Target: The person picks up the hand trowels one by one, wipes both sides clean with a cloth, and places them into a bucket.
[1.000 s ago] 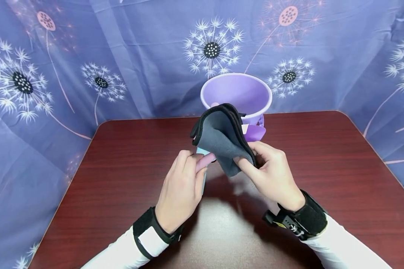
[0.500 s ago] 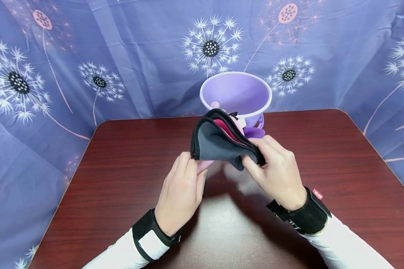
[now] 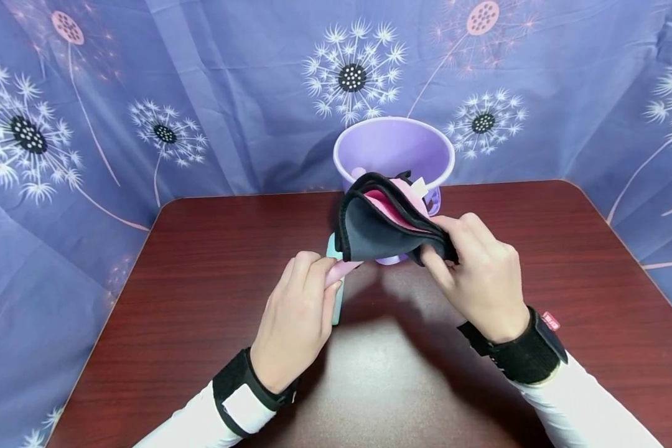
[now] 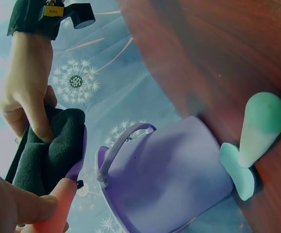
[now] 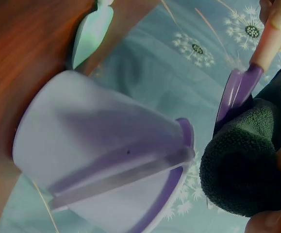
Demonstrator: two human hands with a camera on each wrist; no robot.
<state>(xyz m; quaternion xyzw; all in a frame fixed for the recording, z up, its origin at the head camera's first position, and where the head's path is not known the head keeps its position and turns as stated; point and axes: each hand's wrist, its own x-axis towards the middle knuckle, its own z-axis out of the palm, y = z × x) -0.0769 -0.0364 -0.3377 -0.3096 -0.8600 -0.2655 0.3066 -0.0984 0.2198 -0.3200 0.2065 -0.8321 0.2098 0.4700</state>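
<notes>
Right hand (image 3: 480,277) with gray cloth (image 3: 375,236) in its pinch, left hand (image 3: 297,311) around pink handle (image 3: 343,272) beside the cloth

White sleeves (image 3: 185,420), low left and low right. Black wristbands (image 3: 232,375): left with white patch (image 3: 249,407), right with red tag (image 3: 551,321).
</notes>
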